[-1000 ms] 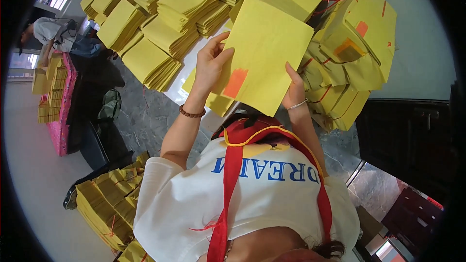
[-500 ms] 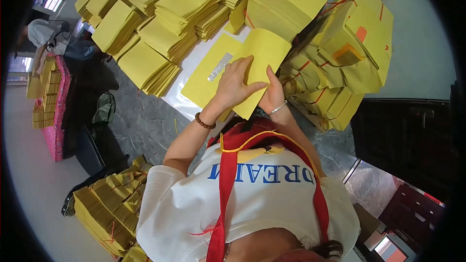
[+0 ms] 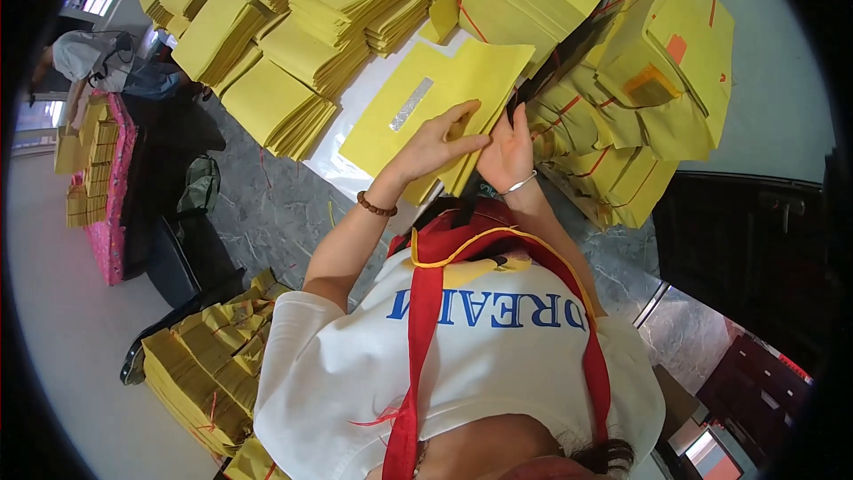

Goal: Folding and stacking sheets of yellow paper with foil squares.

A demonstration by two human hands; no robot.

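Note:
A yellow paper sheet (image 3: 378,129) with a silver strip (image 3: 411,104) lies on the white surface in front of me. On its right side is a folded yellow paper piece (image 3: 491,69), its near end standing up in layers. My left hand (image 3: 437,147) rests on this folded paper, index finger stretched out and thumb apart from it. Beside the right edge of the paper is my right hand (image 3: 509,153), palm turned up, fingers extended and apart. Some of its fingertips are hard to make out against the paper edge.
Piles of folded yellow paper (image 3: 275,105) cover the left and far side. Red-tied yellow bundles (image 3: 613,129) stand at the right, beside a tall yellow stack (image 3: 511,4). More bundles (image 3: 209,356) sit on a chair at lower left. Another person (image 3: 93,62) bends near a pink-covered table (image 3: 111,204).
The folded paper has flattened and its raised flap has come down. My left hand has shifted right and lower along it; my right hand has opened beside the edge.

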